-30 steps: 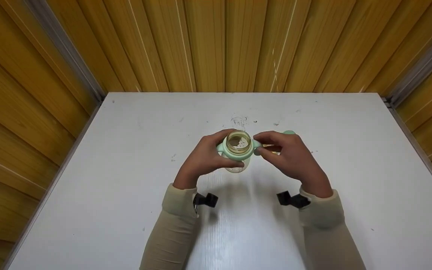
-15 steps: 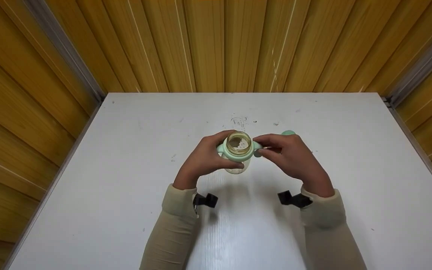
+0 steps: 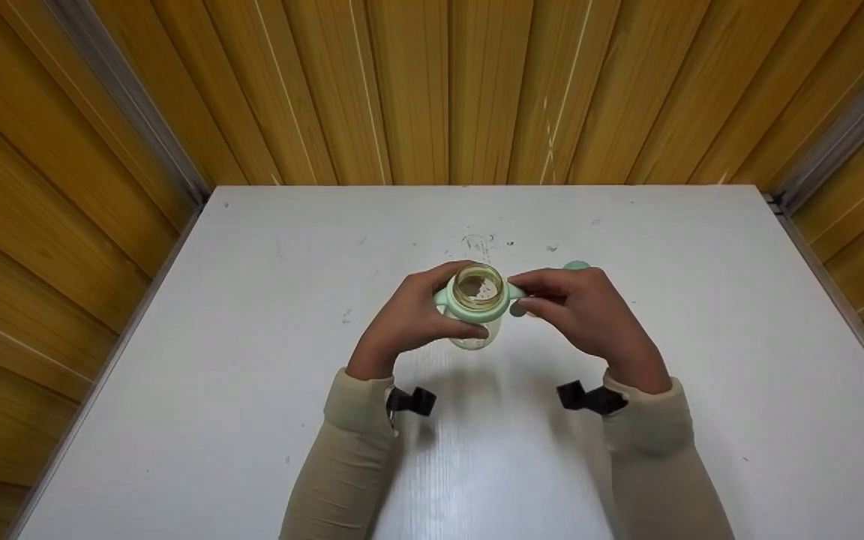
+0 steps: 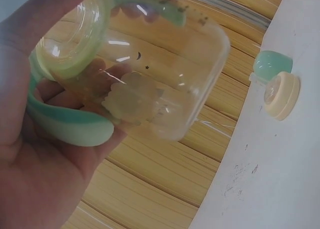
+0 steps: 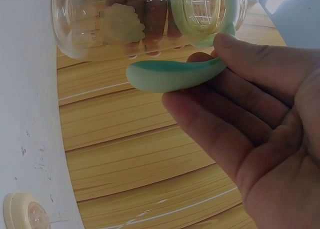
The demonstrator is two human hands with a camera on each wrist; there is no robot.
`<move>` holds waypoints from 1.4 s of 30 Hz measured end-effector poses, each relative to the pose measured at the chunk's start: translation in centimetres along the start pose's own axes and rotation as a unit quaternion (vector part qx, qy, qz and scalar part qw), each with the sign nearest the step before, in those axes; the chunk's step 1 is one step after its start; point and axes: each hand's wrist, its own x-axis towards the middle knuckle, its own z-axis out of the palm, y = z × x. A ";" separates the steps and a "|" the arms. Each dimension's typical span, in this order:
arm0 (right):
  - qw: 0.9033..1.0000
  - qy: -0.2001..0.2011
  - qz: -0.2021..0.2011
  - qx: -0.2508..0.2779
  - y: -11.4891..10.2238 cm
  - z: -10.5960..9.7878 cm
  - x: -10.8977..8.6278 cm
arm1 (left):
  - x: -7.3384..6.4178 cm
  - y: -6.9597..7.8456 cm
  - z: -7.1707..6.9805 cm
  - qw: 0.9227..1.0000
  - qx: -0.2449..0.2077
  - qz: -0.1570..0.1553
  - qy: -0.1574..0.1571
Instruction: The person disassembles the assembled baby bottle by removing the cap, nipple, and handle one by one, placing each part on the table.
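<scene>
Between my hands is a clear, amber-tinted baby bottle [image 3: 478, 286], its mouth uncovered and facing up. A mint-green handle ring [image 3: 477, 315] circles its neck, with a curved handle on each side. My left hand [image 3: 417, 309] grips the bottle from the left, thumb in front and fingers behind. In the left wrist view the left handle [image 4: 75, 126] lies along the palm. My right hand [image 3: 578, 309] pinches the top of the right handle [image 5: 170, 78] between thumb and fingers. A moon, a star and a cloud-like print show on the bottle wall.
A green domed cap [image 4: 272, 64] and a cream collar with a clear nipple [image 4: 284, 95] lie on the white table [image 3: 252, 375]. In the head view my right hand mostly hides them. Wood-patterned panels [image 3: 417, 90] stand beyond the table's far edge.
My right hand has shifted slightly right and towards me, and its fingers have settled on the handle. The bottle has moved very little; my left hand keeps its grip.
</scene>
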 end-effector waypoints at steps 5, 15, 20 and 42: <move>1.000 0.004 -0.001 0.002 0.0 0.0 0.0 | 0.0 0.0 0.0 1.000 -0.003 -0.001 -0.002; 1.000 0.010 0.004 0.007 -0.1 -0.1 0.0 | 0.2 -0.3 0.0 1.000 -0.015 0.004 -0.007; 1.000 0.011 0.009 0.011 -0.1 -0.2 -0.1 | 0.2 -0.3 0.0 1.000 -0.015 0.005 -0.008; 1.000 0.016 0.007 0.019 0.0 -0.2 -0.2 | 0.1 -0.3 0.1 1.000 -0.028 0.003 -0.011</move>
